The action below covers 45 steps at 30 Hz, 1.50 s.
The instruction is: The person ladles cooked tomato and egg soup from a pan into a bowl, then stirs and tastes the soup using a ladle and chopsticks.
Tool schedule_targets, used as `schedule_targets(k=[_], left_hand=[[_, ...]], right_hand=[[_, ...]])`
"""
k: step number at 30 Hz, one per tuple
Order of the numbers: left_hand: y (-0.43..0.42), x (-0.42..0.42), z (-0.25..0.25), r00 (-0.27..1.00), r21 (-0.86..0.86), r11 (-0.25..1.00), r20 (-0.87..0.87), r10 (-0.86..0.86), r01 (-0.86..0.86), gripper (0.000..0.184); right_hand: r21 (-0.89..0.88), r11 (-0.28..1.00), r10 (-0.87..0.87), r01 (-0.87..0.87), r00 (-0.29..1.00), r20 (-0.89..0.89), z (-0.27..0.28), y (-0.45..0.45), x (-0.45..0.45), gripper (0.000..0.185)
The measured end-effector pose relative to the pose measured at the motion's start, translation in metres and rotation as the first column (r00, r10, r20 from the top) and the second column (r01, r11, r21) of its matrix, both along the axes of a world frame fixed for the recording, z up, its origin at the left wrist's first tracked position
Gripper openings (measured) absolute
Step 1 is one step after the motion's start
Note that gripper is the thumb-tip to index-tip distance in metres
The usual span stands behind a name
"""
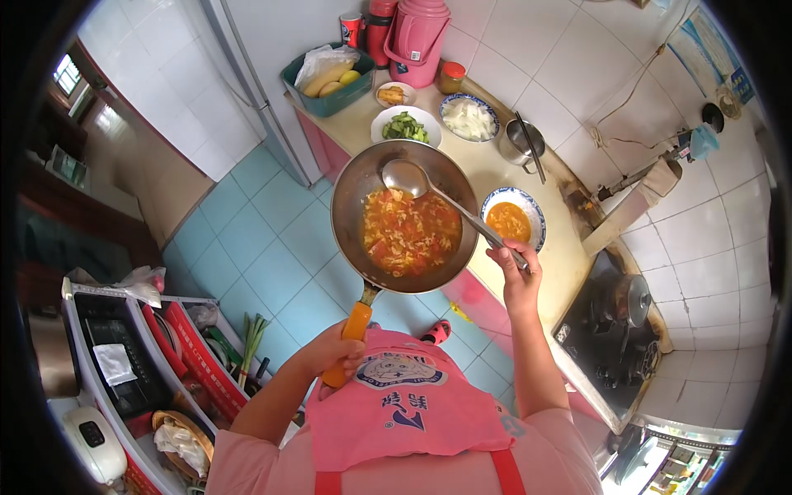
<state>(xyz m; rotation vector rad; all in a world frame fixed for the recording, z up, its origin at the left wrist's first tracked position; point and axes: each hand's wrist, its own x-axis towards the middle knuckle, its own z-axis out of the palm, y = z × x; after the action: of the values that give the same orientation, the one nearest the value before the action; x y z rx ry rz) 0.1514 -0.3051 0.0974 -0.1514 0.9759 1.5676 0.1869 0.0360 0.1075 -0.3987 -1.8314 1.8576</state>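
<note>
My left hand [332,350] is wrapped around the orange handle of a wok [351,239], which it holds up in front of the pink apron. Inside the wok lies a red and yellow tomato and egg mixture [408,235] in broth. My right hand [518,271] grips the handle of a metal ladle [404,176], whose bowl rests over the far side of the wok's inside. Close by on the counter, right of the wok, sits a blue-rimmed bowl [536,216] with some of the same orange mixture in it.
On the counter [528,186] are a plate of chopped greens [404,126], a bowl of white slices [469,118] and a metal pot [518,142] with chopsticks. A black stove [606,330] with a lidded pot [629,299] stands right. Shelves [140,355] stand left.
</note>
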Motion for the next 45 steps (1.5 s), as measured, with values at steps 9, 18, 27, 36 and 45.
schedule_targets(k=[9,18,27,36,45], left_hand=[[0.001,0.001,0.003,1.0,0.005,1.0,-0.002,0.008,-0.008,0.023],[0.004,0.003,-0.001,1.0,0.013,1.0,0.013,-0.005,0.005,0.024],[0.008,0.002,-0.002,0.999,0.023,0.999,-0.003,-0.039,0.039,0.022],[0.026,-0.001,0.009,0.999,-0.004,0.999,0.012,-0.041,0.041,0.014],[0.056,-0.007,0.008,0.995,0.029,0.995,0.037,-0.095,0.094,0.017]], right_hand=[[-0.164,0.982,-0.085,0.098,0.993,0.081,-0.008,0.004,-0.003,0.022],[-0.29,0.937,-0.168,0.193,0.98,0.11,-0.008,0.022,0.01,0.025],[-0.302,0.925,-0.213,0.229,0.973,0.083,0.006,0.03,0.03,0.024],[-0.299,0.911,-0.275,0.285,0.958,0.076,0.019,0.044,0.049,0.026],[-0.331,0.867,-0.371,0.373,0.926,0.072,0.02,0.075,0.075,0.022]])
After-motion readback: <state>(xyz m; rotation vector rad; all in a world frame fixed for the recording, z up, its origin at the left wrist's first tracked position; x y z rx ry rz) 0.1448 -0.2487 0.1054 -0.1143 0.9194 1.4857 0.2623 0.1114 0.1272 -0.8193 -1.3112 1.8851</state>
